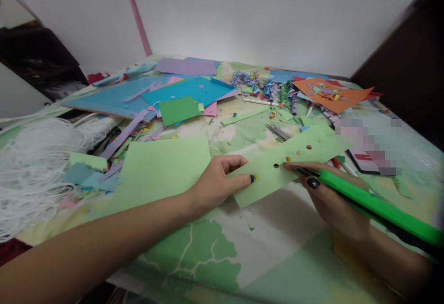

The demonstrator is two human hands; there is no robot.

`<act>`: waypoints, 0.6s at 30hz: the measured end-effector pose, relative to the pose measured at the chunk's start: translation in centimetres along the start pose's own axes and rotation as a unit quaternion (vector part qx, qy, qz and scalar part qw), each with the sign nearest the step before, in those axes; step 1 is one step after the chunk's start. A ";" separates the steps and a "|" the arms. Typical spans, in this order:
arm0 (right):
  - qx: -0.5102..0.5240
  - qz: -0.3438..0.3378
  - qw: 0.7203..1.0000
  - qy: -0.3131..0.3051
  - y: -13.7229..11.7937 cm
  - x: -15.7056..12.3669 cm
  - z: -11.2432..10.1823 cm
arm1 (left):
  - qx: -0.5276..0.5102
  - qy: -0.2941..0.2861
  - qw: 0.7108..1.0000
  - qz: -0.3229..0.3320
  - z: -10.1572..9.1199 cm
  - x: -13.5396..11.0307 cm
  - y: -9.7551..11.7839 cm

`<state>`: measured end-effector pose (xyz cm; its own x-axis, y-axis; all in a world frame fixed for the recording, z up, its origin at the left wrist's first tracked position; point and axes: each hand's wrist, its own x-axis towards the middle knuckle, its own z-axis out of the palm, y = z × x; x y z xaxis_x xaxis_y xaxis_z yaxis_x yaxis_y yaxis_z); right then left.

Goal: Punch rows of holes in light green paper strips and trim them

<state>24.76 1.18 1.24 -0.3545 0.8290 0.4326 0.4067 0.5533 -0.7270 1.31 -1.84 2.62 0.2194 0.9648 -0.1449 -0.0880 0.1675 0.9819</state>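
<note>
My left hand (217,181) pinches the near edge of a light green paper strip (294,163) that has several punched holes. Its thumb presses the paper down and the other fingers curl under. My right hand (329,197) is closed round a bright green long-handled tool (378,207), likely a hole punch. The tool's dark tip (300,170) sits at the strip's right edge, close to a hole (276,165). A larger light green sheet (163,165) lies flat just left of my left hand.
Coloured paper sheets (187,91), an orange sheet (333,93) with scraps, curled paper bits (256,84), pens (260,102) and scissors (279,132) litter the far half of the map-patterned tabletop (208,248). White cord (31,165) is piled at the left. A pink stick (138,21) leans on the wall.
</note>
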 end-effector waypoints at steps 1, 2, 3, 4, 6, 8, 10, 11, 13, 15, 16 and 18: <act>-0.025 -0.006 1.000 0.000 -0.3 0.0 -0.1 | 0.003 -0.004 1.000 -0.003 0.0 0.0 0.0; -0.051 -0.011 0.999 -0.013 -0.7 0.0 -0.3 | 0.008 -0.006 1.000 -0.005 -0.1 0.0 0.1; -0.070 -0.015 0.997 -0.020 -1.1 0.0 -0.4 | 0.013 -0.006 1.000 -0.009 -0.1 0.0 0.1; -0.081 -0.017 0.996 -0.023 -1.4 -0.1 -0.4 | 0.020 -0.007 1.000 -0.014 -0.1 0.0 0.2; -0.089 -0.010 0.996 -0.010 -2.0 -0.3 -0.4 | 0.039 -0.012 0.999 -0.023 -0.1 0.0 0.4; -0.083 0.004 0.997 0.004 -2.4 -0.6 -0.1 | 0.057 -0.017 0.998 -0.027 -0.1 -0.1 0.5; -0.071 0.009 0.997 0.011 -2.6 -0.9 0.1 | 0.078 -0.014 0.996 -0.027 -0.1 -0.2 0.6; -0.064 0.008 0.998 0.013 -2.7 -1.0 0.1 | 0.089 -0.010 0.996 -0.027 0.0 -0.2 0.6; -0.058 0.005 0.998 0.018 -2.7 -1.2 0.1 | 0.107 -0.002 0.994 -0.025 0.1 -0.2 0.7; -0.058 -0.002 0.998 0.011 -2.6 -1.2 -0.1 | 0.114 0.004 0.993 -0.022 0.1 -0.3 0.8; -0.057 -0.007 0.998 0.003 -2.5 -1.1 -0.2 | 0.116 0.007 0.993 -0.020 0.1 -0.3 0.8; -0.047 -0.012 0.999 -0.009 -2.3 -0.8 -0.2 | 0.118 0.007 0.993 -0.018 0.1 -0.3 0.7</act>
<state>24.27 -0.75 2.67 -0.3802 0.8141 0.4389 0.4741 0.5790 -0.6633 1.27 -1.99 3.35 0.2045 0.9620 -0.1808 0.1506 0.1516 0.9769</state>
